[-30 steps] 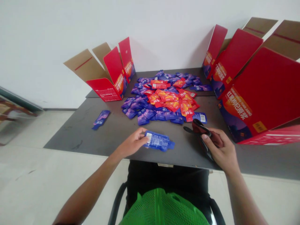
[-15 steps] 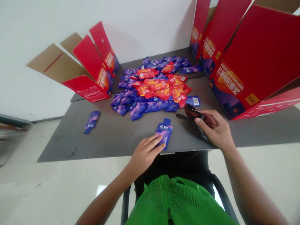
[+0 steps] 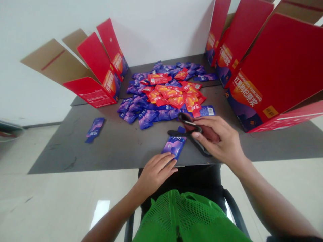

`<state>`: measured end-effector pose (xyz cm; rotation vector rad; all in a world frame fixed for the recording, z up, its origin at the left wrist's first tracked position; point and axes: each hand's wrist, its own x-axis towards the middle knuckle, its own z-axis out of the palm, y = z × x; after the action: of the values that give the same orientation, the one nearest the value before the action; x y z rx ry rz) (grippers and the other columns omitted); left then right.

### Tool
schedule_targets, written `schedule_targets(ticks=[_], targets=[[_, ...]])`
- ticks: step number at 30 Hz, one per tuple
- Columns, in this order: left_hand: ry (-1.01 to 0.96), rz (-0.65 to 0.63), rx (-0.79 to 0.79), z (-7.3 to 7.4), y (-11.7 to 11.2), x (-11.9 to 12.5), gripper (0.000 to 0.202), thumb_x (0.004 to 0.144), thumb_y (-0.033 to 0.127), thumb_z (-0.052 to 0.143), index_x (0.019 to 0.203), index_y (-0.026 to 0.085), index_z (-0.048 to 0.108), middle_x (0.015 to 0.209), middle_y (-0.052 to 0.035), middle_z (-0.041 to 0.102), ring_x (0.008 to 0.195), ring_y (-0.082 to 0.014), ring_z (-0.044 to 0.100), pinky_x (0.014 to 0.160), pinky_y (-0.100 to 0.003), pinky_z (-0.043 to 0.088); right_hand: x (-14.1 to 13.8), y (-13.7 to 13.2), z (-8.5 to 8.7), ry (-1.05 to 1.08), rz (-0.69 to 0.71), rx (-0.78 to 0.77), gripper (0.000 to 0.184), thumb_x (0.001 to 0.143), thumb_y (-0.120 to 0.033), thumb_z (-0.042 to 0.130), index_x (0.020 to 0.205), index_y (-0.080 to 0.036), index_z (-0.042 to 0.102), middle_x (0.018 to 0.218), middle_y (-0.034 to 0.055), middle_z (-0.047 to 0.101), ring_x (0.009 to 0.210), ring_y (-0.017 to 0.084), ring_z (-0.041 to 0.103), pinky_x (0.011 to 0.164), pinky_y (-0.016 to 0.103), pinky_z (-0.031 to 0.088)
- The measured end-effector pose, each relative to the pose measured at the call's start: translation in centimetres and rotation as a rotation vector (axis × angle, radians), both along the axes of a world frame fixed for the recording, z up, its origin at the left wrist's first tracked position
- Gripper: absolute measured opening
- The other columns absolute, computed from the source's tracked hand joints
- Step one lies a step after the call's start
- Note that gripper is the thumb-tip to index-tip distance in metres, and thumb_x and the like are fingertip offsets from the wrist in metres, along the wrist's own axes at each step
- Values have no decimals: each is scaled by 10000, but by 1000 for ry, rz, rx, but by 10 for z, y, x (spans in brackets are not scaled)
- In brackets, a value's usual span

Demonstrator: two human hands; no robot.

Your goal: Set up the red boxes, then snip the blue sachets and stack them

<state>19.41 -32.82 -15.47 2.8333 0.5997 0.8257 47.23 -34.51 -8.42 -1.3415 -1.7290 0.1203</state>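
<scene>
A blue-purple sachet (image 3: 175,147) lies flat near the front edge of the table. My left hand (image 3: 156,171) rests at its lower end, fingers stretched out and fingertips touching it. In my right hand (image 3: 222,137) is a black-edged brown object (image 3: 188,121) with a thin dark arm, pinched between thumb and fingers; its kind is unclear. That arm crosses over the sachet's upper part and hides some of its print. Behind my hands is a pile of blue-purple sachets (image 3: 148,114) with red-orange sachets (image 3: 169,92) on top.
One more blue-purple sachet (image 3: 95,129) lies alone on the left of the grey table (image 3: 121,148). Open red cartons stand at the left (image 3: 88,92) and the right (image 3: 272,74), flaps raised. A white wall (image 3: 164,30) rises behind the table.
My right hand has moved left with the black-edged brown object, which now overlaps the sachet's top. My left hand has slid slightly down toward the sachet's lower end.
</scene>
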Motion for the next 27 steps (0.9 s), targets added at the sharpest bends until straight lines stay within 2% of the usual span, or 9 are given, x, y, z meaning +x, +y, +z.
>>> schedule_targets(ticks=[2, 4, 6, 10, 14, 17, 20, 23, 27], targets=[[32, 7, 9, -1, -2, -1, 230, 1026, 212, 626, 1241, 211, 706, 1242, -91, 755, 1210, -264, 695, 1025, -458, 591, -23, -2, 0, -105, 213, -59, 317, 990, -392, 668, 1284, -273, 664, 1305, 76, 687, 1201, 244, 663, 1043, 421, 570], [54, 25, 10, -2, -3, -3, 202, 1027, 168, 597, 1156, 217, 744, 1132, -79, 783, 1110, -261, 733, 985, -448, 605, -42, -2, -11, -221, 393, -138, 290, 1020, -375, 619, 1283, -261, 664, 1306, 68, 686, 1201, 233, 657, 1040, 409, 572], [53, 25, 18, -3, -5, -4, 229, 1033, 142, 566, 1152, 211, 748, 1114, -77, 793, 1066, -257, 750, 974, -443, 608, -48, 3, -26, -296, 463, -189, 267, 1044, -348, 568, 1274, -256, 668, 1290, 61, 692, 1195, 232, 651, 1045, 423, 563], [83, 0, 63, -3, -6, -5, 306, 1064, 126, 500, 1311, 173, 676, 1359, -89, 714, 1274, -252, 675, 1041, -433, 573, -29, 34, -44, -334, 385, -171, 282, 1048, -318, 556, 1302, -251, 660, 1330, 77, 666, 1210, 237, 628, 1044, 429, 549], [113, 7, 105, -1, -9, -3, 313, 1080, 125, 460, 1314, 146, 667, 1381, -93, 701, 1328, -244, 639, 1039, -412, 561, -1, 60, -32, -405, 276, -110, 292, 1030, -326, 592, 1295, -231, 672, 1283, 103, 682, 1157, 264, 652, 989, 450, 567], [122, 14, 133, 0, -13, -1, 327, 1083, 116, 424, 1307, 124, 662, 1364, -99, 711, 1309, -241, 649, 999, -403, 569, -6, 45, -15, -319, 186, -8, 309, 1006, -327, 640, 1302, -242, 664, 1300, 100, 682, 1189, 263, 652, 1010, 447, 564], [100, 41, 128, 0, -16, 1, 320, 1074, 114, 423, 1244, 130, 694, 1247, -104, 764, 1198, -247, 703, 977, -419, 567, -31, 12, -12, -249, 278, 22, 334, 979, -330, 681, 1300, -241, 658, 1307, 92, 685, 1213, 244, 651, 1023, 421, 571], [77, 66, 84, -2, -17, 2, 294, 1067, 127, 445, 1115, 146, 735, 1064, -77, 803, 1031, -243, 745, 990, -438, 551, -49, -4, -26, -302, 450, -106, 286, 1009, -299, 621, 1285, -242, 666, 1281, 77, 700, 1193, 224, 660, 1014, 410, 583], [79, 43, 102, -3, -17, 1, 319, 1082, 113, 424, 1276, 116, 678, 1327, -90, 732, 1244, -244, 676, 988, -413, 533, -33, 24, -48, -300, 395, -133, 286, 1008, -280, 622, 1289, -257, 669, 1306, 81, 684, 1214, 228, 649, 1040, 428, 566]])
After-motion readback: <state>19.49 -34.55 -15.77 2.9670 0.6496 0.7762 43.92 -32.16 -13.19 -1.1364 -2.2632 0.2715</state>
